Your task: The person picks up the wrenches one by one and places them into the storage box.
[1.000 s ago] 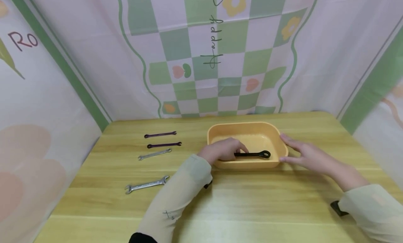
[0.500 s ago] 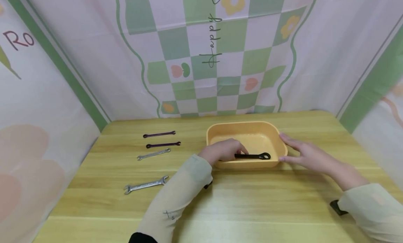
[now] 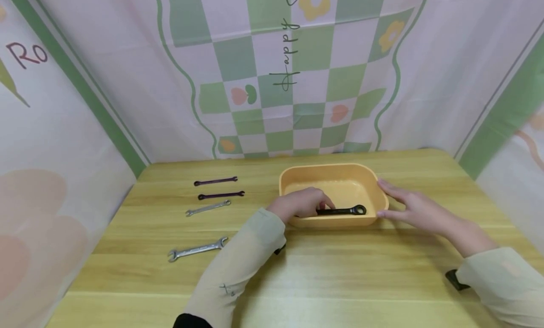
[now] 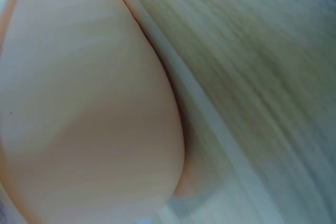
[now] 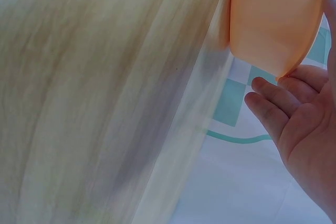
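A yellow-orange plastic basin [image 3: 327, 220] stands toward the back of the table, right of the middle. My left hand [image 3: 303, 201] reaches over its near rim and holds a black wrench [image 3: 346, 210], whose ring end points right, low inside by the near wall. That hand hides the wrench's left part. At the basin's right end, my right hand [image 3: 420, 214] touches the wall with thumb and finger spread and fairly straight. In the right wrist view its other fingers are loosely extended. Only the basin's outer wall [image 4: 94, 98] and the table fill the left wrist view.
Left of the basin lie two dark purple wrenches [image 3: 216, 181], a small silver wrench [image 3: 208, 208] and a larger silver wrench [image 3: 197, 249]. The wooden table [image 3: 340, 281] meets a patterned curtain [image 3: 272, 82] at the back.
The black wrench has shifted very slightly within the basin, its ring end a little nearer me and to the right. Both hands and the basin stay nearly still.
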Demonstrator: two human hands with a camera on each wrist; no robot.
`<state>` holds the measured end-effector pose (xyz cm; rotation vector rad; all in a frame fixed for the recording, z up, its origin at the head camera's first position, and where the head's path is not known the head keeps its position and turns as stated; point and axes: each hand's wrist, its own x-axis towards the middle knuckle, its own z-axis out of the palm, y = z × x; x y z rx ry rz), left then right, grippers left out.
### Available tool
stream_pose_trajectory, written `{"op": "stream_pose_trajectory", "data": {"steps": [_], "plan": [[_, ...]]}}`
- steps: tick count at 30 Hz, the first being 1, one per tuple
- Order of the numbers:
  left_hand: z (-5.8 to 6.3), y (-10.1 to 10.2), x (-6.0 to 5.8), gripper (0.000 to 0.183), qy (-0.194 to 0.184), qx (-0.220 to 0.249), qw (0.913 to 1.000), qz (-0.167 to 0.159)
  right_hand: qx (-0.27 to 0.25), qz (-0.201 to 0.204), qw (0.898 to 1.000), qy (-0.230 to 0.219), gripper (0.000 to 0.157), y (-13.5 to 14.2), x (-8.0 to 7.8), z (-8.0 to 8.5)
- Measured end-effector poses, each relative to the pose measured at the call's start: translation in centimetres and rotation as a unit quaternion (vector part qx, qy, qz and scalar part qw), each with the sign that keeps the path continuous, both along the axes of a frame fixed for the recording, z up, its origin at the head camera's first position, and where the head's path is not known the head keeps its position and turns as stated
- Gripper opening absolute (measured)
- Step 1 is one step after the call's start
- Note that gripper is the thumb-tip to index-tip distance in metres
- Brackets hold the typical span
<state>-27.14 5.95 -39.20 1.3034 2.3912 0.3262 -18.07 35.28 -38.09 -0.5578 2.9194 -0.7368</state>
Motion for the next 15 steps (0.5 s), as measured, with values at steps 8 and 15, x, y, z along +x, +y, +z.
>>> {"op": "stream_pose_trajectory", "data": {"steps": [8, 15], "plan": [[0.12, -0.11, 0.12, 0.056, -0.013, -0.001, 0.9998, 0.012, 0.0, 0.002, 1.0, 0.0, 0.091, 0.09, -0.08, -0.04], [0.42, -0.04, 0.1, 0.055, -0.016, -0.008, 0.9998, 0.014, -0.001, -0.003, 1.0, -0.004, 0.091, 0.1, -0.02, 0.04]]}}
